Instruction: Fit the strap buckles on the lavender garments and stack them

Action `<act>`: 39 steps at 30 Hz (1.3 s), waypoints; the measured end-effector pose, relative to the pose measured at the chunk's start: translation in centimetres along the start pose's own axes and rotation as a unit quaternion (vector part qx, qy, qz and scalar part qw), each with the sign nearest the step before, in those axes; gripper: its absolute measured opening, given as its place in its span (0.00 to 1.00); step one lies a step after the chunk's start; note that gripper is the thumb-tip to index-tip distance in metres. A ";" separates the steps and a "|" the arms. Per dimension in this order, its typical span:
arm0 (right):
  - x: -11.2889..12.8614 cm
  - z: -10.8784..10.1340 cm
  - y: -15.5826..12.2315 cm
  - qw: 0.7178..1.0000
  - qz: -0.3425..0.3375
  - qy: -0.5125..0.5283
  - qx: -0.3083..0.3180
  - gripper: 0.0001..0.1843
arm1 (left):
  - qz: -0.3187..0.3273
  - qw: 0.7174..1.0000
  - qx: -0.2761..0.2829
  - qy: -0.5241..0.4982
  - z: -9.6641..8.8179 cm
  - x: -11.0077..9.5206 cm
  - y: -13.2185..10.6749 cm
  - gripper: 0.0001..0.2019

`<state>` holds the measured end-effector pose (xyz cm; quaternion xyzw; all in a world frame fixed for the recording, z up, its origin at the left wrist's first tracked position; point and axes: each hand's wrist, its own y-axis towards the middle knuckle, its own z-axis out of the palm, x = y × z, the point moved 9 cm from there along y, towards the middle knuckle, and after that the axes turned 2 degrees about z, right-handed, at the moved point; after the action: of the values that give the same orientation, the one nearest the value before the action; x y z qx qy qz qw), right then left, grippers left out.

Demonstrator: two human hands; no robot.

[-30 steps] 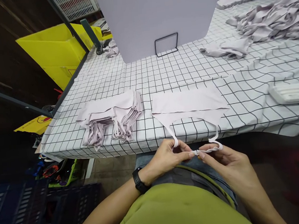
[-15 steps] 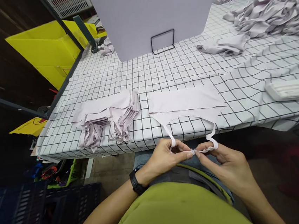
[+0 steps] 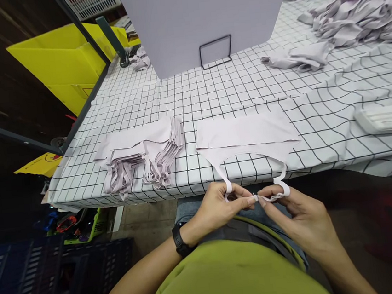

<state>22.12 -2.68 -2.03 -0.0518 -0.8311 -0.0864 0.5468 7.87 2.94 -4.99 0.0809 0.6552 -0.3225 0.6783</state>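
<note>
A pale lilac garment (image 3: 246, 133) lies flat near the front edge of the checked table (image 3: 184, 92). Its two thin straps hang over the edge toward me. My left hand (image 3: 219, 207), with a black watch on the wrist, pinches the end of the left strap. My right hand (image 3: 292, 209) pinches the end of the right strap. The two strap ends meet between my fingertips, just below the table edge. To the left on the table sits a stack of folded lilac garments (image 3: 141, 152) with their straps hanging.
A grey board (image 3: 204, 16) stands upright on a wire stand (image 3: 216, 51) at mid-table. A heap of loose lilac garments (image 3: 353, 16) fills the back right. A white ridged object (image 3: 385, 118) lies at right. Yellow bins (image 3: 66, 62) stand left of the table; dark crates (image 3: 29, 283) below.
Both hands stay pinched on the strap ends, with only small finger shifts. The view has drifted slightly.
</note>
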 end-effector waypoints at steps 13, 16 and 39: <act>0.9 1.8 1.5 0.973 -0.048 -0.124 0.186 0.04 | 0.143 0.963 -0.054 0.223 -0.3 -2.1 -0.8 0.07; 0.4 2.2 1.7 0.967 -0.023 -0.107 0.229 0.07 | 0.186 0.948 -0.047 0.253 0.0 -2.8 -1.2 0.07; -1.4 2.2 3.4 0.985 0.095 0.068 0.131 0.13 | 0.046 0.983 -0.080 0.158 -2.0 -0.5 0.4 0.08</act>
<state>21.30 1.12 -3.93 -0.0521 -0.7872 0.0719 0.6102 6.44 4.47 -4.92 0.1061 0.7732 -0.2207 0.5849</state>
